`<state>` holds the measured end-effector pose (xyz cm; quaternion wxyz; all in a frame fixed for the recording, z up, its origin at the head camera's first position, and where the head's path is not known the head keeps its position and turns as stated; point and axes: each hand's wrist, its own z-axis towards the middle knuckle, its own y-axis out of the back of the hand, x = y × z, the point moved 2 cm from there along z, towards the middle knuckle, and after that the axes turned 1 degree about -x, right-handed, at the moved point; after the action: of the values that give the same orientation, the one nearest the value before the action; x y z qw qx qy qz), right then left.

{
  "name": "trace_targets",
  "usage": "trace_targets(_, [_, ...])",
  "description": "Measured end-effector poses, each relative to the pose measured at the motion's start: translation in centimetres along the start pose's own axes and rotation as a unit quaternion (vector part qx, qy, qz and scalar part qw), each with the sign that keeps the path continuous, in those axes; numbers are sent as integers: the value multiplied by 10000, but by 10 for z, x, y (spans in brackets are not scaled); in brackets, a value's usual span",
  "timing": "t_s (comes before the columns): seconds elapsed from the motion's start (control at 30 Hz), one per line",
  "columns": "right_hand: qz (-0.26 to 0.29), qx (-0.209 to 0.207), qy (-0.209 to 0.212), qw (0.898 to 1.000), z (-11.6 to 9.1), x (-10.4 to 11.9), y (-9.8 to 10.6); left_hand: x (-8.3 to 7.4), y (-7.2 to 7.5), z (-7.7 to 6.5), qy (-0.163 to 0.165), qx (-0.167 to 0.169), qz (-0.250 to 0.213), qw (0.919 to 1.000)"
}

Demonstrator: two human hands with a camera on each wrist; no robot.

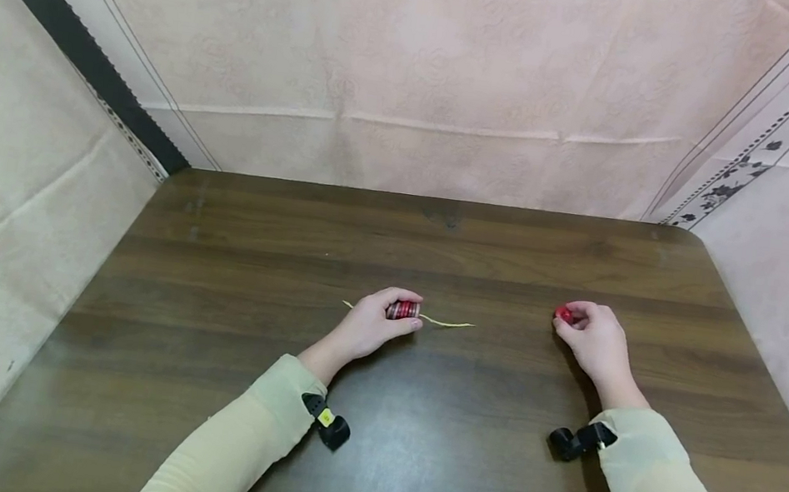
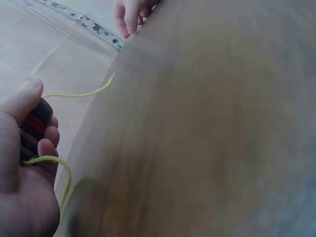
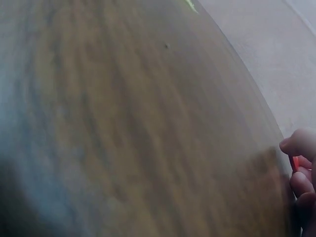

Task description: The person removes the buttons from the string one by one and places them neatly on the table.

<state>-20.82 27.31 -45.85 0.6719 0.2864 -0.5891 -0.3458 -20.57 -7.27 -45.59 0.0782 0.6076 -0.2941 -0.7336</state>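
In the head view my left hand (image 1: pixel 370 327) grips a short stack of red and dark discs (image 1: pixel 404 310), thumb on the near side and fingers on the far side. A yellow string (image 1: pixel 447 323) comes out of both ends of the stack. The left wrist view shows the discs (image 2: pixel 34 127) face to face, with one string end (image 2: pixel 64 173) hanging over the palm. Well to the right, my right hand (image 1: pixel 596 342) pinches a small red disc (image 1: pixel 563 313) between thumb and fingers. In the right wrist view only a red edge (image 3: pixel 295 164) of it shows between the fingers.
Both hands are over a brown wooden table (image 1: pixel 411 450), toward its far half. Pale patterned cloth (image 1: pixel 419 73) hangs behind the table and on both sides. Each sleeve cuff carries a small black camera, one on the left (image 1: pixel 332 429) and one on the right (image 1: pixel 567 444).
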Motion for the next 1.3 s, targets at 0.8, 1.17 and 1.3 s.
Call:
trace_targets(0.8, [-90,221,12,9997,0,1,0,0,1,0,121,-68,-57,9999])
trace_targets(1.17, [0,-3,-15,10000,-2,1,-2,-2,0,1,85,-17,-11,10000])
trace_targets(1.3, [83,-158,-104,9998,-4,1,-3,-2,0,1,56,10,21,10000])
